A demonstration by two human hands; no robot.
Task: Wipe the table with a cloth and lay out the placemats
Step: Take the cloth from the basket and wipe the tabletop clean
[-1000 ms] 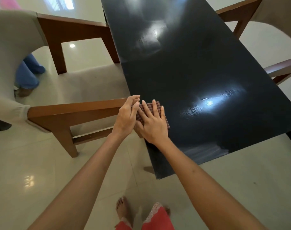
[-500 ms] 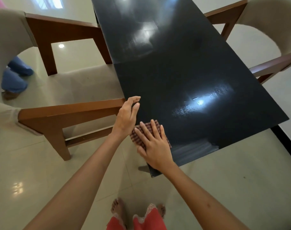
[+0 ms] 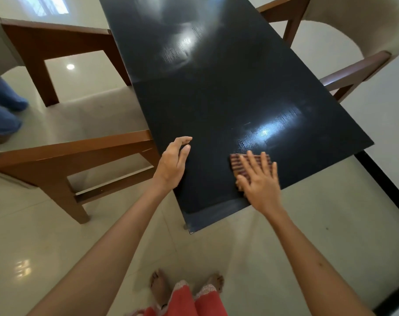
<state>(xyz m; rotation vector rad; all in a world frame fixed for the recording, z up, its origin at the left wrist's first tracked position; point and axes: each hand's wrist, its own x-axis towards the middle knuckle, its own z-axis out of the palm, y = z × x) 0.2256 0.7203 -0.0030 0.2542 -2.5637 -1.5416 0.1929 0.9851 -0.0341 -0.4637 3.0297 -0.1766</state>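
daylight coming in bright, window reflecting on floor (image 3: 46,5) | glare patches shining on dark counter (image 3: 216,99) | right hand (image 3: 260,179) blurring slightly | wide-angle bending the edges

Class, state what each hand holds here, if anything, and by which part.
Neither hand grips anything. The right hand presses flat on the near part of the checked cloth; the left hand is open, holding nothing.

Head camera looks steeply down over the table (image 3: 216,99) end.

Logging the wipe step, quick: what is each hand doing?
Left hand: open, holding nothing.
Right hand: open, fingers flat, pressing the checked cloth on the table.
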